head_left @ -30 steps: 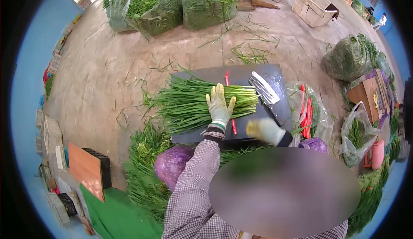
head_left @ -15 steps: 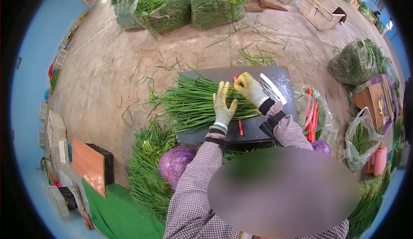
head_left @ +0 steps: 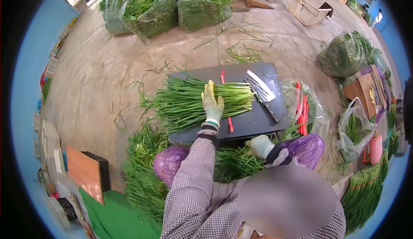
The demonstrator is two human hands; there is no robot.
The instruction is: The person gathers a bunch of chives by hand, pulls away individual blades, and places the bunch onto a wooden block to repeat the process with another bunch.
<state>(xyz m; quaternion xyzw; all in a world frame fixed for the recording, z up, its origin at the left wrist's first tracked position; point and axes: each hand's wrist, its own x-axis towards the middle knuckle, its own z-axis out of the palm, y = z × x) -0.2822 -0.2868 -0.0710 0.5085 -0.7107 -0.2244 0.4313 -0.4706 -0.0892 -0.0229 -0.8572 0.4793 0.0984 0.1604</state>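
Observation:
A thick bundle of garlic chives (head_left: pixel 185 103) lies across a dark board (head_left: pixel 249 125), pale stem ends to the right. My left hand (head_left: pixel 212 103), in a pale, yellow-stained glove, rests on top of it with fingers stretched out. A red strip (head_left: pixel 231 124) runs under the bundle, its ends showing above and below. To the right of the stems lies a wide-bladed knife (head_left: pixel 262 90) with a dark handle. Below the board's front edge, my gloved right hand (head_left: pixel 260 146) is at the loose chives (head_left: pixel 238 163) over my lap; its fingers are partly hidden among the leaves.
Beside the board on the right sits a clear bag (head_left: pixel 318 116) with red strips (head_left: pixel 303 114) on it. More chives (head_left: pixel 146 183) are heaped at the left. Stuffed bags of greens (head_left: pixel 150 13) and a white crate (head_left: pixel 305 8) stand farther back on the floor.
My right hand has left the stem end of the bundle and dropped to the chives below the board. The left hand stays on the bundle. The whole view has shifted slightly.

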